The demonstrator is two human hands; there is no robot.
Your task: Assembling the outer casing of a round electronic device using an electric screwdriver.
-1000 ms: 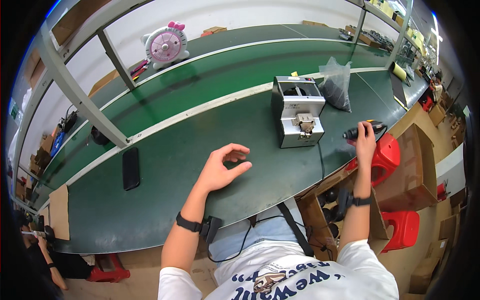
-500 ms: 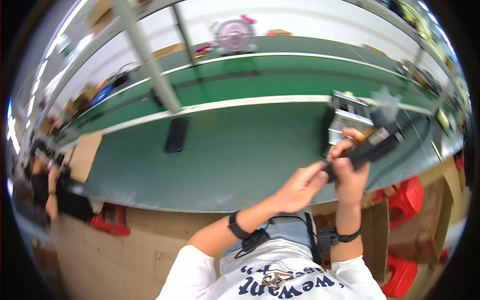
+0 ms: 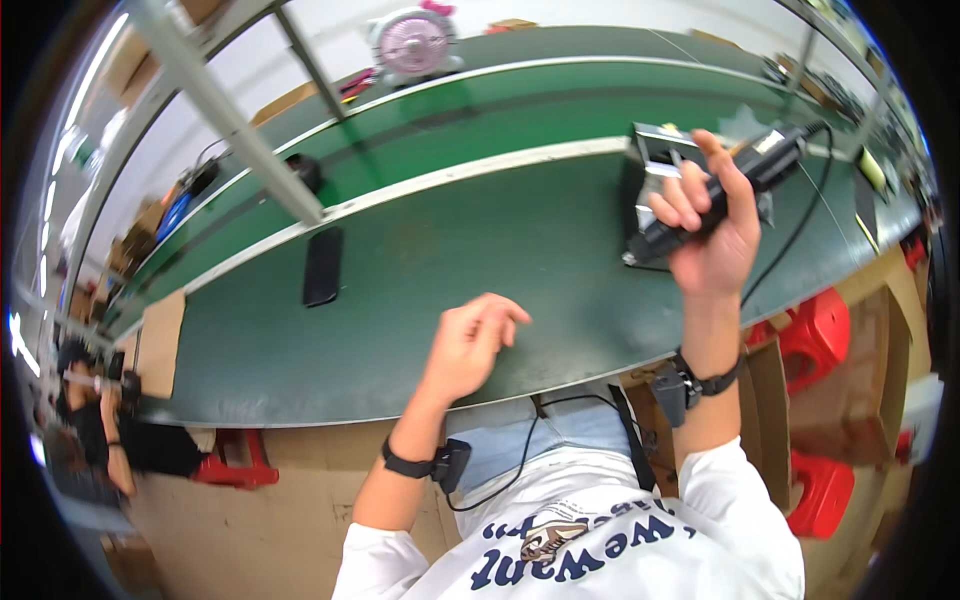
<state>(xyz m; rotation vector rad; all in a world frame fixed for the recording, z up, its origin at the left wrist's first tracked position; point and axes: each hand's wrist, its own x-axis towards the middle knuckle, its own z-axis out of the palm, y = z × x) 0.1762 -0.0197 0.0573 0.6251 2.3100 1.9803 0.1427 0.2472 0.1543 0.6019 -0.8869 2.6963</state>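
A black corded electric screwdriver (image 3: pixel 765 165) is gripped in my right hand (image 3: pixel 718 225), above the right part of the green bench. Its silver tip points down and to the left, and its cable leaves the upper right end. One finger of that hand sticks up off the tool. Apart from it, my left hand (image 3: pixel 472 345) hovers over the bench's front area with its fingers curled in. Whatever those fingers may hold is hidden. Behind the screwdriver stands a silver metal fixture (image 3: pixel 655 150), partly covered by my right hand.
A black phone (image 3: pixel 322 266) lies on the green bench (image 3: pixel 420 250), left of centre. A pink and white fan (image 3: pixel 415 45) stands on the back shelf. Grey posts (image 3: pixel 225 115) rise at the left. Red stools (image 3: pixel 815 340) and cardboard boxes (image 3: pixel 850 400) are at the right. A person (image 3: pixel 105 420) sits far left.
My left hand has come away from the screwdriver's tip and moved left. My right hand has lifted the screwdriver up and away from me. The view has shifted a little.
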